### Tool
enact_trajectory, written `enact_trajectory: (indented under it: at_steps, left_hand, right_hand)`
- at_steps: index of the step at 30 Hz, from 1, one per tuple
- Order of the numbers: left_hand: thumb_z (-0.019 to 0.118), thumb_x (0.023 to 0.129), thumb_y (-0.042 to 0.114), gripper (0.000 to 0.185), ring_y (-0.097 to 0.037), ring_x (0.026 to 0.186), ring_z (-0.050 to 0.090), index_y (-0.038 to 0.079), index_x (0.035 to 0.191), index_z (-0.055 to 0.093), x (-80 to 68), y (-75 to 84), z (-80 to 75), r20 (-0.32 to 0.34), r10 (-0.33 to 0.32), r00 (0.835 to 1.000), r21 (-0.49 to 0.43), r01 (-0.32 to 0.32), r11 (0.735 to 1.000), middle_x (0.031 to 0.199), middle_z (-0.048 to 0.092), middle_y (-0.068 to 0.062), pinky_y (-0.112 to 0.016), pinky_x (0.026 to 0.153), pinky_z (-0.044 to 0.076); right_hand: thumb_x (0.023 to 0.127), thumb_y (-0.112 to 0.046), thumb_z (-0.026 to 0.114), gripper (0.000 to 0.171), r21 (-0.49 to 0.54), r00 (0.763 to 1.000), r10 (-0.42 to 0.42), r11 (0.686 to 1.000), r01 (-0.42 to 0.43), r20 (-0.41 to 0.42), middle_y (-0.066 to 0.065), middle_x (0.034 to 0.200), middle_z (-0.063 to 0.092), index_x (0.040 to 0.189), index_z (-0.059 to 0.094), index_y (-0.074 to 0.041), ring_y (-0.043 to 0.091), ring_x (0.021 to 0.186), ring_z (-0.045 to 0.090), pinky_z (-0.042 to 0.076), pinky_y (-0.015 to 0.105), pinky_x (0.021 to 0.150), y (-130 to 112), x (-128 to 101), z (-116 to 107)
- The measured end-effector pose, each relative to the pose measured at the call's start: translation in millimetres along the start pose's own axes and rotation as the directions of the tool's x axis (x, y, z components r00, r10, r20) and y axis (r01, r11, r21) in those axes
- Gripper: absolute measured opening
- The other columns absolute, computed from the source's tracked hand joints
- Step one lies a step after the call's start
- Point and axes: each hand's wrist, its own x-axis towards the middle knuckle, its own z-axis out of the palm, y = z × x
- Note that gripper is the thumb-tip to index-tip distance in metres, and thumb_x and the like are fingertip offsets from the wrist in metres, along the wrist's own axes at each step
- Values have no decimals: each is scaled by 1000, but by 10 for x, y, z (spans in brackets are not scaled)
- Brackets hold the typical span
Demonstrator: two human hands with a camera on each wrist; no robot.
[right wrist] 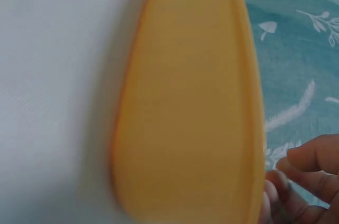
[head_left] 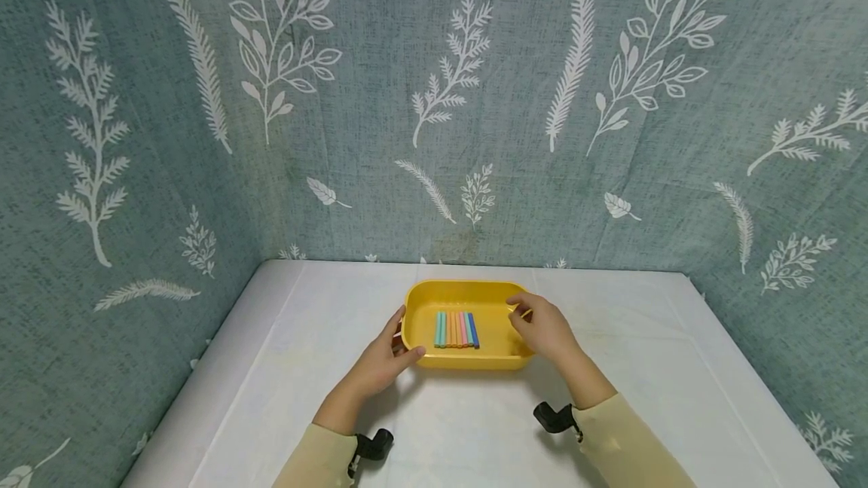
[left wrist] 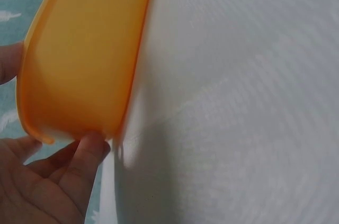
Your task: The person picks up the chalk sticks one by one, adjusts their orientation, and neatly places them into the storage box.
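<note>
A yellow plastic tray (head_left: 461,286) sits on the white table, holding a neat row of several coloured sticks (head_left: 456,329), teal through orange and pink to blue. My left hand (head_left: 383,360) grips the tray's left end, thumb at the front corner and fingers along the side. In the left wrist view the thumb (left wrist: 79,166) touches the tray's outer wall (left wrist: 85,60). My right hand (head_left: 542,326) holds the right end, fingers curled over the rim. The right wrist view shows the tray's wall (right wrist: 190,107) blurred, with fingers (right wrist: 310,166) beside its rim.
The white-covered table (head_left: 678,382) stands in a corner of teal leaf-patterned walls (head_left: 434,96), which close it in at the back and both sides. Black wrist camera mounts (head_left: 371,444) sit on both cream sleeves.
</note>
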Motion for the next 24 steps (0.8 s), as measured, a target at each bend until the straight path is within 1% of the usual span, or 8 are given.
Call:
enact_trajectory:
  at_steps: [5,8,14,19,24]
  left_hand:
    - [72,95,30,90,-36,135,48,12,162,15,-4,4,4,1,-8,1000,6,8,1000,157,36,-20,-46,111,41]
    - [71,95,30,90,-36,135,48,12,162,14,-13,5,5,2,-8,1000,4,8,1000,157,35,-21,-45,110,42]
    - [72,94,30,91,-35,136,48,13,162,15,-48,20,-8,1,-23,1000,8,23,1000,159,33,-18,-45,111,41]
    - [72,94,33,91,-34,135,49,15,162,14,-55,37,-15,2,-25,1000,28,24,999,158,35,-18,-45,110,42]
    - [71,95,37,91,-33,134,50,17,163,14,-55,35,-31,6,-28,1000,55,27,998,157,36,-18,-45,110,43]
  right_hand:
    - [96,-11,64,26,26,996,-70,997,72,-64,7,101,66,121,69,-4,22,86,61,53,37,72,122,-93,-27]
    - [96,-11,62,24,38,992,-89,995,93,-91,8,102,66,119,69,-4,23,88,63,54,39,75,176,-146,-57]
    - [97,-8,62,25,67,990,-81,994,89,-119,12,105,66,120,68,-2,27,91,64,56,41,80,247,-224,-136]
    - [96,-8,61,25,35,984,-75,996,82,-162,13,103,66,119,68,-2,28,92,65,56,44,82,343,-275,-208]
    - [97,-7,60,28,17,982,-64,998,68,-177,13,106,66,124,66,-2,29,95,65,56,46,84,470,-327,-284]
